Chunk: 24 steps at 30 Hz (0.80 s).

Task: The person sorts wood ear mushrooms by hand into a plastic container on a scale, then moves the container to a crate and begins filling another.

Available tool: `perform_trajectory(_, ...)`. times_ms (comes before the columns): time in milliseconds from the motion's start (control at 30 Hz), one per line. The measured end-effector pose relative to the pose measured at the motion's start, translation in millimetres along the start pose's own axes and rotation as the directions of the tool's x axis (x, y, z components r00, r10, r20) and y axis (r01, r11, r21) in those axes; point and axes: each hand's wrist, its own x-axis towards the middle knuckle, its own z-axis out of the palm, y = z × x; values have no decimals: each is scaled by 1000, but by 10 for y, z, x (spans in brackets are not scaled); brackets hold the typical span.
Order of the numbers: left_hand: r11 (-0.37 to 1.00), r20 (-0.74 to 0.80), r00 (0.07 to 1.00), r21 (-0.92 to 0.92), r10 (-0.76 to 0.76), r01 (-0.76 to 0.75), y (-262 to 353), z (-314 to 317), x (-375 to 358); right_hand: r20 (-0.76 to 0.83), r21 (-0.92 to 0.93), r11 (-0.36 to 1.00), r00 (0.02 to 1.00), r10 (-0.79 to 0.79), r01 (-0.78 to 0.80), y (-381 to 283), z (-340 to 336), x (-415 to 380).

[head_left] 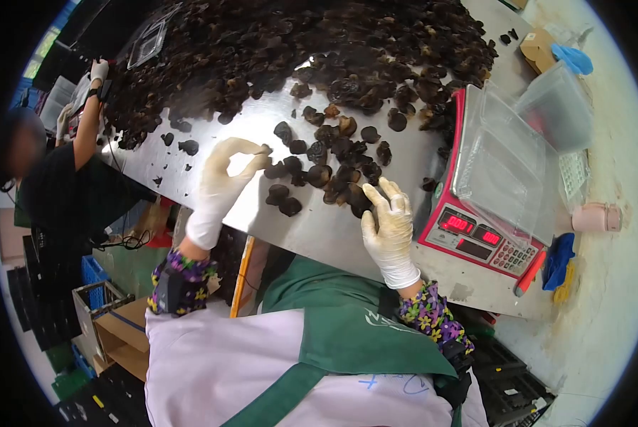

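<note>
White gloves cover both my hands. My left hand (226,171) curls thumb and index finger into a ring, pinching a small dark mushroom (265,149) at the tips. My right hand (390,231) has its fingers apart, with the fingertips right at the near right edge of a loose group of dark brown, wrinkled mushrooms (319,174). These lie scattered on the shiny metal table (262,213) in front of me. Just left of that group, a few pieces sit close to the table's near edge.
A large heap of dark mushrooms (297,43) spreads across the far table. At right stands a red digital scale (475,238) bearing clear plastic trays (504,156). Beyond it are a clear tub (557,107) and a pink cup (596,218). A gloved co-worker (70,171) is at left.
</note>
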Motion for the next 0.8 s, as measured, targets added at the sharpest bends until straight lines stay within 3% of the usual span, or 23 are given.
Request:
perform_trajectory(33, 986, -8, 990, -88, -142, 140, -43, -190, -133, 3, -6, 1000, 1000, -2, 2, -1, 2, -5)
perform_trajectory(133, 929, -166, 917, -144, -362, 341, -354, -668, -532, 5, -16, 1000, 1000, -11, 12, -28, -25, 6)
perform_trajectory(167, 844, -192, 878, -422, -439, 329, -368, -727, -679, 5, -24, 999, 1000, -22, 22, -31, -31, 10)
perform_trajectory(233, 754, -220, 763, -461, -607, 467, -232, -917, -852, -10, -37, 998, 999, -47, 46, -33, -13, 19)
perform_trajectory(267, 630, -152, 739, -649, -657, 426, -302, -980, -928, -1, -38, 998, 999, -52, 52, -32, -14, 18)
perform_trajectory(367, 539, -77, 792, -772, -606, 338, -608, -927, -1037, -6, -30, 998, 998, -57, 57, -7, -1, 13)
perform_trajectory(433, 378, 22, 834, -884, -552, 273, -684, -743, -996, -31, -1, 999, 998, -51, 51, -4, -5, -6)
perform_trajectory(467, 385, 74, 904, -888, -420, 251, -627, -646, -918, -33, 34, 999, 999, -37, 39, -20, -24, -20)
perform_trajectory(567, 353, 172, 902, -878, -397, 322, -558, -392, -784, -69, 47, 997, 996, -52, 55, -47, -80, -44)
perform_trajectory(633, 429, 221, 899, -819, -379, 382, -326, -164, -664, -43, 28, 991, 991, -130, 131, -164, -152, -6)
perform_trajectory(733, 486, 249, 902, -775, -353, 404, -22, 283, -618, 43, 227, 944, 966, -256, 240, -482, -214, 88)
perform_trajectory(767, 429, 285, 903, -806, -320, 407, 114, 401, -605, 57, 259, 931, 958, -280, 256, -579, -214, 118)
perform_trajectory(800, 482, 292, 900, -768, -322, 422, 194, 512, -636, 42, 292, 929, 968, -249, 226, -675, -189, 147)
